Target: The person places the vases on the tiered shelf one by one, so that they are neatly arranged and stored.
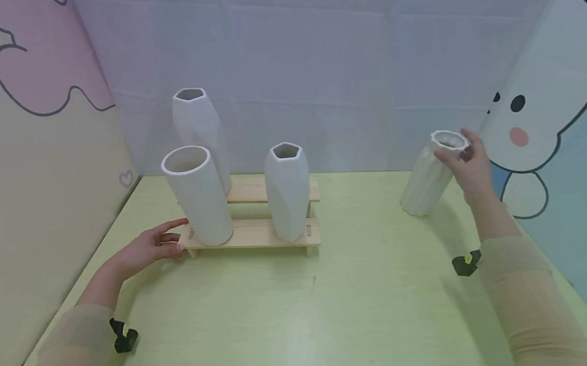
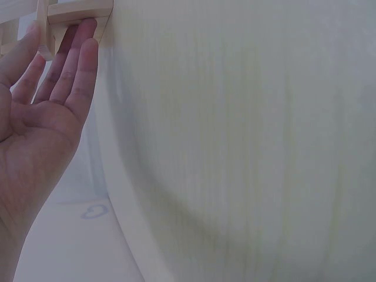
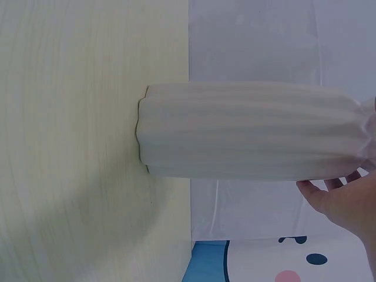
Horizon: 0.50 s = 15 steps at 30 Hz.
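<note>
At the right, my right hand (image 1: 474, 171) grips the neck of a white ribbed vase (image 1: 425, 181) with a wavy rim. In the right wrist view this vase (image 3: 252, 130) spans the picture, its scalloped base at the tabletop; whether it touches is hard to tell. My left hand (image 1: 146, 251) holds the left end of a two-step wooden rack (image 1: 253, 235), thumb at the front and fingers behind. The left wrist view shows fingertips (image 2: 88, 50) against the rack's wooden end (image 2: 79, 10). On the lower step stand a white fluted cylinder vase (image 1: 201, 199) and a faceted white vase (image 1: 289, 195).
A taller faceted white vase (image 1: 200, 124) stands on the rack's rear step, partly hidden by the cylinder vase. All this is on a pale green-yellow table (image 1: 364, 292). A light cloth backdrop (image 1: 316, 78) rises behind it, with cartoon-printed panels (image 1: 570, 144) at both sides.
</note>
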Motion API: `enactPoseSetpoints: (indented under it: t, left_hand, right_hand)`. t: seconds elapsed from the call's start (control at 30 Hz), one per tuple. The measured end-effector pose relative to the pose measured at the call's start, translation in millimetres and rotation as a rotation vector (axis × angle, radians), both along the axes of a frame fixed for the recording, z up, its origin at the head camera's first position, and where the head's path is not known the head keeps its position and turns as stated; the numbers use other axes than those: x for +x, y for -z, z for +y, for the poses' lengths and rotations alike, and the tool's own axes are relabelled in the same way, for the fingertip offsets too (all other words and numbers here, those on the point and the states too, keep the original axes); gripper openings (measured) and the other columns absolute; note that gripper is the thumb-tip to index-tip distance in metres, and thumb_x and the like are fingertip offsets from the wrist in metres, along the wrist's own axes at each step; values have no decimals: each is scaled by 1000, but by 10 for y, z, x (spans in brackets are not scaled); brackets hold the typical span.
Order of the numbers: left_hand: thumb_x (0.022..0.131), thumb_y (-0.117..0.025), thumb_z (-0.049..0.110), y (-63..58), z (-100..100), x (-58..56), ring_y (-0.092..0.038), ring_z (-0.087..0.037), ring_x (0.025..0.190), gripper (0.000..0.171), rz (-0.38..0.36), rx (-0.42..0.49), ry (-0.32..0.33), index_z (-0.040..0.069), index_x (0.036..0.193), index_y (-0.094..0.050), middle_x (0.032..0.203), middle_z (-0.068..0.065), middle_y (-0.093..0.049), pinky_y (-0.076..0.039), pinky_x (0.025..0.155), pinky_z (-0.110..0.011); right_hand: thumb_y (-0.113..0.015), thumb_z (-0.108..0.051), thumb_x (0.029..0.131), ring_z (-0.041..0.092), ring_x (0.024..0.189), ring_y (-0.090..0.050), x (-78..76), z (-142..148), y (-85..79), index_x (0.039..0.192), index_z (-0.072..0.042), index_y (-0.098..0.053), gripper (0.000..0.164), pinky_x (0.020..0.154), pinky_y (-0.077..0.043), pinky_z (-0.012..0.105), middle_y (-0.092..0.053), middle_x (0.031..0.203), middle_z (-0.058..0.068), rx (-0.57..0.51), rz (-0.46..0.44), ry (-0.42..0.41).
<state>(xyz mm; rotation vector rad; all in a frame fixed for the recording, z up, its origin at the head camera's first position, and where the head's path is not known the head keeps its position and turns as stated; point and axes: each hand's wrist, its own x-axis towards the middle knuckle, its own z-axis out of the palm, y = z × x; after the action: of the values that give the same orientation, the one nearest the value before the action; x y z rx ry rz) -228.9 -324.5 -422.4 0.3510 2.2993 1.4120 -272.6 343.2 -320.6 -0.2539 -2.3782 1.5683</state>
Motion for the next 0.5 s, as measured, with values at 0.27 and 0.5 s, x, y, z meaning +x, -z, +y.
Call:
enactPoseSetpoints:
  t: [0.27,0.5]
  left_hand:
    - [91,-64,23,-4,10,12,-60,-18,109,72,8,0,14,19,151,-23,136,-24,-47,-50,87,-26]
    - [91,-64,23,0,-5,-2,-61,-18,108,73,5,4,13,19,151,-23,136,-24,-46,-51,88,-27]
  right_hand:
    - [-64,-45,86,24,142,-21,-44,-30,-16,151,-33,-16,82,114,-24,43,-18,156,5,9,7,-1]
    - [-64,-48,84,23,141,-25,-79,7,-28,150,-32,-19,81,113,-26,42,-21,156,4,27,-26,18]
